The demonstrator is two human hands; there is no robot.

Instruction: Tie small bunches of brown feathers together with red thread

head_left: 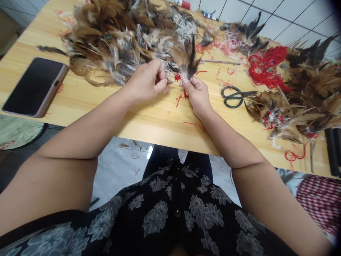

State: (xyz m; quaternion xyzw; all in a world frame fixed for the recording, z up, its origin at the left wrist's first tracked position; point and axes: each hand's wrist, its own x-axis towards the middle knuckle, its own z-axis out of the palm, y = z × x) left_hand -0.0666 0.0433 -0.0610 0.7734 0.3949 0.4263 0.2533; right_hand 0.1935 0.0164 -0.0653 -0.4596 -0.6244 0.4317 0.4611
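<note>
Head view: person seated at a light wooden desk point(149, 119), both forearms over the near edge. Right hand point(198, 93) – thumb and fingers clamped on the base of a small feather bunch point(190, 64), brown and black, its tips pointing away from the body. Bunch located near mid-desk, in front of the large feather pile. Red thread point(177, 76) shows at its base, on the side toward the other hand.

Left hand point(149, 80) just beside it, not touching the bunch; fingers curled in, thumb and forefinger together. Cannot tell whether a strand lies between them.

Surroundings: large brown-and-grey feather pile point(109, 42) beyond the left hand; phone point(34, 87), dark screen up, at far left. Thin stick point(221, 62) lies beyond the right hand. Black-handled scissors point(236, 96) to its right, blades pointing right, near a tangled red yarn hank point(268, 67). Feather bundle point(277, 115) with red ties lies right of the scissors – more feathers behind it. Red-capped marker point(182, 4) at the far edge. Red-and-white checked cloth point(319, 199) below the desk, right.
</note>
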